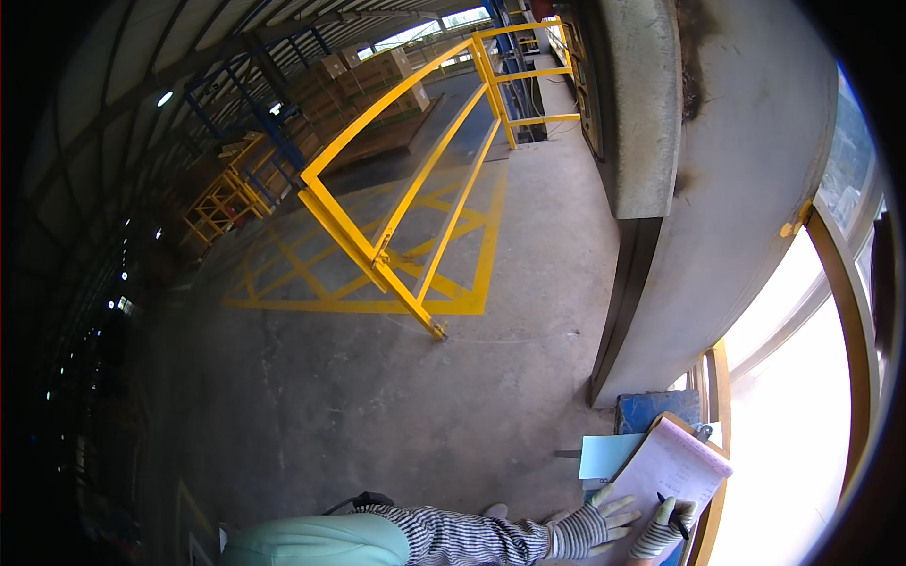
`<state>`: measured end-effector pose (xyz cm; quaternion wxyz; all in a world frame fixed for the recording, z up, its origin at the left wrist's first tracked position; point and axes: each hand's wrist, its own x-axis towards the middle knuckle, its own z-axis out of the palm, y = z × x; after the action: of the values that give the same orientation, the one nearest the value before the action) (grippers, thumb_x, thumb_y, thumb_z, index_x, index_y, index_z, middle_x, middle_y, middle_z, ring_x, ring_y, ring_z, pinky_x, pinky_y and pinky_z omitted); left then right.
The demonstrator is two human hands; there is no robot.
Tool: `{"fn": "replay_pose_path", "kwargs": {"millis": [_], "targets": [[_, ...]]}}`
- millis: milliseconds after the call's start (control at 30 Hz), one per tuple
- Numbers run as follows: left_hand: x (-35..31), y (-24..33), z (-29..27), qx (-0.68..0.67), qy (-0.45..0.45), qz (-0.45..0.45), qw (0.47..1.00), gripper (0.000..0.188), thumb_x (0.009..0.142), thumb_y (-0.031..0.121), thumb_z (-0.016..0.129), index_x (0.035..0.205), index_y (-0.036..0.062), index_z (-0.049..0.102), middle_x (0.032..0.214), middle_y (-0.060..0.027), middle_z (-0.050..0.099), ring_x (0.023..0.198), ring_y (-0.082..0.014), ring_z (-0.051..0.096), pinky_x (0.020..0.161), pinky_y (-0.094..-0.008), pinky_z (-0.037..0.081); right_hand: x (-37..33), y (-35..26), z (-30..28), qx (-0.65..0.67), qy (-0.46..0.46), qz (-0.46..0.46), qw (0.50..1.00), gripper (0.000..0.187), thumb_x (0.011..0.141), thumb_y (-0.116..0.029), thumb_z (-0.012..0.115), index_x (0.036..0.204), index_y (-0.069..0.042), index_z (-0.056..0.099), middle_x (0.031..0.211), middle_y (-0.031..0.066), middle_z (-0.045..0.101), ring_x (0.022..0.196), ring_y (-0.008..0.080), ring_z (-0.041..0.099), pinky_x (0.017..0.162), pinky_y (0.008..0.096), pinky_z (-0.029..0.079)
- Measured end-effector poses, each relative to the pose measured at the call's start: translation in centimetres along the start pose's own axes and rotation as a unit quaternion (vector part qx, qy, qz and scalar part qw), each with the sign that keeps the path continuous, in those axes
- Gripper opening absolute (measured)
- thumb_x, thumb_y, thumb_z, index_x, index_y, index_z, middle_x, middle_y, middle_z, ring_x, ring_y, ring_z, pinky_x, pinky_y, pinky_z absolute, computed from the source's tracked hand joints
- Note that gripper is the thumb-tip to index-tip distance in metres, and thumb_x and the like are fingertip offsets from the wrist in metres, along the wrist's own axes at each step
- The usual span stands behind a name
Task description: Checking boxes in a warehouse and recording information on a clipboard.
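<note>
Pink-edged white paper sheets (675, 462), faintly marked with writing, lie slanted on a brown clipboard (678, 421) at four o'clock. At their eight-o'clock edge, the person's white-and-grey gloved left hand (593, 530) spreads its fingers; the similarly gloved right hand (663, 532) pinches a slim black pen (680, 528) toward six.

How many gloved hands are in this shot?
2: the left hand, fingers spread at the lower left of the paper, and the right hand, holding a black pen. No others show.
</note>
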<state>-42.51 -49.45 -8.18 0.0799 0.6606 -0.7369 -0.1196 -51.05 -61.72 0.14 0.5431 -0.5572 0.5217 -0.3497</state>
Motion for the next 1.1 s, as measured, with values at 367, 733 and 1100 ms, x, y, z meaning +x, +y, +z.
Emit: {"fn": "replay_pose_path", "kwargs": {"millis": [367,733,1100], "targets": [[0.4,-0.2,-3.0,-0.133,-0.068,-0.032,0.988,0.052,0.098,0.043,0.043,0.139,0.0116,0.051,0.161,-0.0109,0.031,0.152,-0.0311,0.022,0.121,-0.0656,0.005,2.8,7.3,-0.3,-0.059,0.040,-0.169,0.983,0.024,0.093,-0.008,0.064,0.077,-0.006,0.045,0.076,0.0039,0.044,0.069,0.0140,0.040,0.065,0.0311,0.040],[0.6,0.0,-2.4,-0.128,-0.020,-0.042,0.991,0.047,0.095,0.042,0.051,0.130,0.0130,0.059,0.157,-0.0098,0.039,0.150,-0.0331,0.025,0.119,-0.0682,0.008,2.9,7.3,-0.1,-0.044,0.044,-0.167,0.984,0.024,0.091,-0.007,0.064,0.076,-0.007,0.044,0.074,0.0027,0.041,0.068,0.0134,0.037,0.062,0.0302,0.038],[2.5,-3.4,-0.1,-0.084,0.039,-0.017,0.996,0.043,0.086,0.034,0.061,0.124,0.0147,0.066,0.148,-0.0095,0.050,0.144,-0.0361,0.035,0.113,-0.0749,0.013,4.9,8.4,1.3,-0.017,-0.010,-0.112,0.993,0.019,0.091,0.000,0.065,0.082,-0.008,0.051,0.073,-0.0012,0.050,0.068,0.0084,0.045,0.063,0.0271,0.040]]}}
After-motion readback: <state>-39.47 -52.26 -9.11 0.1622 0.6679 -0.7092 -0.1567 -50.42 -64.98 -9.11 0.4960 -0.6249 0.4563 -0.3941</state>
